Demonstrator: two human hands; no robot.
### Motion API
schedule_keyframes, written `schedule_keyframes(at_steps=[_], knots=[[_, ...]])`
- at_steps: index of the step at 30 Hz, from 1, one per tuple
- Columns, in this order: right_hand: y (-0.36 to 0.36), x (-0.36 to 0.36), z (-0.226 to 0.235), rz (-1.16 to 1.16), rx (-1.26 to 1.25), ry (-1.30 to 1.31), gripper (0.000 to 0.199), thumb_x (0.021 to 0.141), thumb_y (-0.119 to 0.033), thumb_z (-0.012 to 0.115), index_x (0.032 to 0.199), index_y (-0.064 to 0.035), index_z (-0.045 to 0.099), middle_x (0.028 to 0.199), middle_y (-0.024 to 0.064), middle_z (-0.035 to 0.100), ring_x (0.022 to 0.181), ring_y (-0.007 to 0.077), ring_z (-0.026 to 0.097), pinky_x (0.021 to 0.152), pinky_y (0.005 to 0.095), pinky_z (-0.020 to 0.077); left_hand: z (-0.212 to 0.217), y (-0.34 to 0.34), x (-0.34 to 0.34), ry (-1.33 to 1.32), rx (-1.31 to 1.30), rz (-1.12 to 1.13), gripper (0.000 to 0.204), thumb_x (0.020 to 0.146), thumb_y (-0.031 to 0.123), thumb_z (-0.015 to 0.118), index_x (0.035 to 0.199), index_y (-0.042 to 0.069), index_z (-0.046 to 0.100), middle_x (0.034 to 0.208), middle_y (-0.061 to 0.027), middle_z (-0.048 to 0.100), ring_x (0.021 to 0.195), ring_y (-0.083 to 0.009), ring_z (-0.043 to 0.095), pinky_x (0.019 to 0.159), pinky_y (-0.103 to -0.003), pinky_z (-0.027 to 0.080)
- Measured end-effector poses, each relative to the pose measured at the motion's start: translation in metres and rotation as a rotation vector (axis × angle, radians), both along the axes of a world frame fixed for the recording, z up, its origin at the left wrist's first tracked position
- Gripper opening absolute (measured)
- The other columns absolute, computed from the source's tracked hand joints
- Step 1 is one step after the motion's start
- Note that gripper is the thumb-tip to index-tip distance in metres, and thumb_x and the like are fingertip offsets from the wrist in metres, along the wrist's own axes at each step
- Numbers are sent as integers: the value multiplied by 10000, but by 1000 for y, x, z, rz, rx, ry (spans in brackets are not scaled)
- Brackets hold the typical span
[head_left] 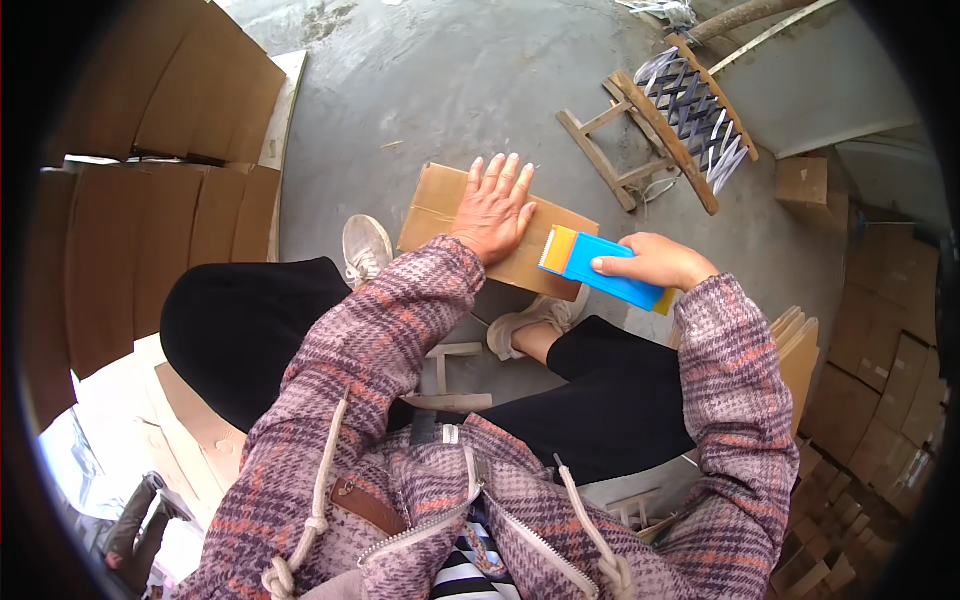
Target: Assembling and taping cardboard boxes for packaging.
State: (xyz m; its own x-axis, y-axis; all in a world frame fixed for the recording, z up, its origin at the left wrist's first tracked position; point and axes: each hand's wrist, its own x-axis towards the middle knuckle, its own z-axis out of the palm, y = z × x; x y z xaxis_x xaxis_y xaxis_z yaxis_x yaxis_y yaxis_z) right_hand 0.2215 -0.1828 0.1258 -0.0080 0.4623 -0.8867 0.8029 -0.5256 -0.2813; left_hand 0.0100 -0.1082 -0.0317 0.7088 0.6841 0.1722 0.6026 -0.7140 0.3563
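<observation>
A brown cardboard box (pixel 430 212) lies in front of my knees, tilted a little down to the right. My left hand (pixel 497 208) rests flat on its top, fingers stretched out toward the far edge. In my right hand (pixel 660 262) is a flat blue-and-yellow hand tool (pixel 607 268), with my thumb along its blue upper face. Its yellow end with a pale, toothed-looking edge reaches over the box's right end. Whether the tool touches the cardboard I cannot tell. My right fingers are partly hidden beneath it.
A wooden folding stool (pixel 690 120) with a woven strap seat lies at the far right, near a small carton (pixel 808 188). Tall stacked cartons (pixel 170 230) line the left side. More cardboard (pixel 880 340) is piled at the right. My shoes (pixel 366 250) flank the box on the grey floor (pixel 430 90).
</observation>
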Motion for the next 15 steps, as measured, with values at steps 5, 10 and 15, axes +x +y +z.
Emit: schedule_keyframes(at_steps=[5, 10, 15], knots=[[-43, 63, 8, 37, -36, -175, 738, 736, -628, 561, 1044, 39, 630, 961, 217, 648, 863, 301, 643, 767, 373, 494, 8, 1, 2, 28, -18, -15, 546, 920, 396, 411, 1351, 61, 388, 1396, -182, 358, 1324, -317, 283, 1101, -496, 117], [-50, 61, -8, 74, 41, -198, 734, 740, -607, 573, 1055, 54, 620, 954, 223, 647, 855, 309, 642, 765, 381, 497, 7, 1, 0, 77, -20, -22, 611, 906, 473, 422, 1362, 69, 375, 1404, -180, 342, 1333, -310, 267, 1100, -498, 116], [-58, 69, -22, 13, 35, -135, 731, 746, -590, 581, 1061, 69, 609, 952, 225, 645, 864, 305, 637, 766, 375, 494, 16, -5, 8, 127, 35, -14, 599, 900, 404, 479, 1386, 83, 338, 1430, -163, 304, 1346, -309, 242, 1095, -513, 119]])
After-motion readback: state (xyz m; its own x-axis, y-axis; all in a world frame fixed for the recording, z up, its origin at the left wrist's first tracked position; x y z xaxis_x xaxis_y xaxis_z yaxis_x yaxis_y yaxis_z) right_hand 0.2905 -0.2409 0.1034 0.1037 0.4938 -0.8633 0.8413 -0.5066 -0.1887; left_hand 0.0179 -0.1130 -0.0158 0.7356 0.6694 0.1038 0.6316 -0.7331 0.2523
